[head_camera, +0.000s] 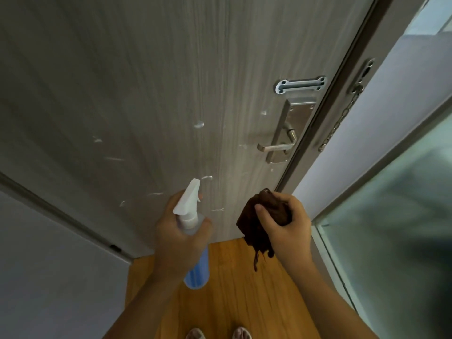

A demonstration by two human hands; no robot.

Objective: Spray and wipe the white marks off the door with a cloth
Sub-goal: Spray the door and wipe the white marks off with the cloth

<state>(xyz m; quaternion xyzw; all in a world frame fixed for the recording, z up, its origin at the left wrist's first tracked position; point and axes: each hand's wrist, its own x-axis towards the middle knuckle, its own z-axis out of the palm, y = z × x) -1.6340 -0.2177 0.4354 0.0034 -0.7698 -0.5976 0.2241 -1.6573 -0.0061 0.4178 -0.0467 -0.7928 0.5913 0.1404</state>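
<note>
Here the white marks [198, 124] lie scattered over the grey wood-grain door [122, 69], most of them above and to either side of the two raised hands: short streaks just past the nozzle, a smear level with the lever, and fainter dashes further off to the left of the bottle grip. The left hand [178, 238] is wrapped firmly round the neck of the spray bottle [192, 223], one finger curled over the front of the white trigger head, which points up at the door; the blue body of the bottle hangs down below the fist. Just beside it, the right hand [286, 228] is closed tightly around a bunched dark brown cloth [259, 223], thumb pressed across its front, with a loose ragged end trailing beneath the grip. The cloth sits near the door's lower right part, though I cannot tell whether it touches the surface. Above the cloth hand are the metal lever handle [276, 146] on its plate and a slotted chain-guard plate [301, 84]; the chain [338, 124] hangs on the frame to the right. Below both hands lies a wooden floor [232, 289].
</note>
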